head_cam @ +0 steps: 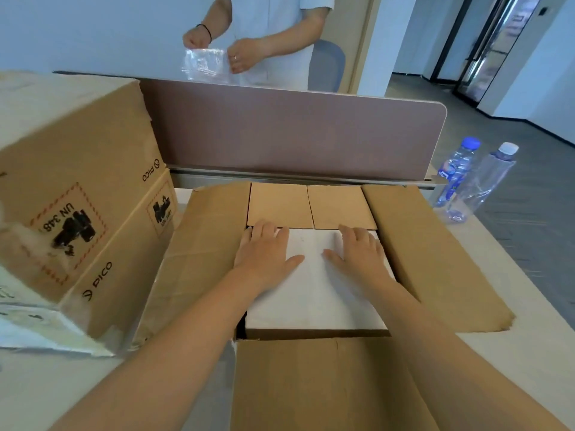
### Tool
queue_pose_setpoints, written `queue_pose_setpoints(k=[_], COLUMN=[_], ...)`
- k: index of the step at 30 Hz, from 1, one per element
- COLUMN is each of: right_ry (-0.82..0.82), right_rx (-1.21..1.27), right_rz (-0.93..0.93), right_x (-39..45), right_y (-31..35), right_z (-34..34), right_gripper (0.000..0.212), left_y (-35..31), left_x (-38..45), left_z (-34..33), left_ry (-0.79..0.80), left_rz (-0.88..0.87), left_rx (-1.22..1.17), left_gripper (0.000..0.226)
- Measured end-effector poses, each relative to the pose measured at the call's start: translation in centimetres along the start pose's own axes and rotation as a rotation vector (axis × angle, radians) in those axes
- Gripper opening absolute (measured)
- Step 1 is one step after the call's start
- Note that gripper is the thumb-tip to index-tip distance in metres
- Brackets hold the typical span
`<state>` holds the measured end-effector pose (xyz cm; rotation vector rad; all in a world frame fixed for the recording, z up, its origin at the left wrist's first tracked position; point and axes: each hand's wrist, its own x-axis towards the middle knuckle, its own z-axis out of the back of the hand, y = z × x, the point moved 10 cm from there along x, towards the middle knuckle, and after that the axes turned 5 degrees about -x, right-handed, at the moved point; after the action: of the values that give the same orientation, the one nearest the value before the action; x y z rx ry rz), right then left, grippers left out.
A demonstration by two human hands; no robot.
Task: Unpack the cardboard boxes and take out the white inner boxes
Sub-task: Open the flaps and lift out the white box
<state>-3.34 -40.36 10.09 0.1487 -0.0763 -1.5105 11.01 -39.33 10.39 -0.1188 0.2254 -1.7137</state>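
Both hands flat on the white inner box (314,284), seated snug in the opened cardboard box (311,384) on the table (529,353) — left hand (264,256) and right hand (361,253) have fingers spread, no grip on anything yet. Risks: tight fit gives fingers little room at the far edge, so the white box may jam or lift the outer box with it — bottles (466,178) stand near the right flap.

Stacked cardboard boxes (77,194) at left: "PICO" printed on sides; red-bordered hazard label reads "UN 348…", last digit unclear.

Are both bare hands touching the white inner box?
Touching. The head view shows the left hand and right hand lying flat on the white inner box.
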Motion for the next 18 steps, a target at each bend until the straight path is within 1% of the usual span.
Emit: queue_pose_setpoints(k=[4,7,10,13,15,18], right_ry=[-0.082,-0.106,-0.133,-0.168,-0.19,-0.201], right_rx=[0.015,-0.044,-0.084,-0.067,-0.055,-0.053], right_rz=[0.012,0.024,0.045,0.066,0.084,0.094], right_x=[-0.1,0.0,0.7,2.0,3.1,5.2], right_y=[0.2,0.3,0.3,0.4,0.5,0.4], right_z=[0.0,0.5,1.6,3.3,4.3,5.1], right_gripper=[0.059,0.062,0.065,0.067,0.068,0.069], left_y=[-0.2,0.0,0.0,-0.6,-0.5,0.9], left_x=[0.0,0.4,1.2,2.4,3.4,5.8], left_z=[-0.6,0.2,1.9,4.4,5.9,5.5], left_ry=[0.039,0.002,-0.079,-0.289,-0.356,-0.275], left_rz=[-0.029,-0.019,-0.039,-0.148,-0.145,-0.054], left_rx=[0.082,0.126,0.184,0.285,0.293,0.258], left_gripper=[0.06,0.065,0.067,0.066,0.064,0.072])
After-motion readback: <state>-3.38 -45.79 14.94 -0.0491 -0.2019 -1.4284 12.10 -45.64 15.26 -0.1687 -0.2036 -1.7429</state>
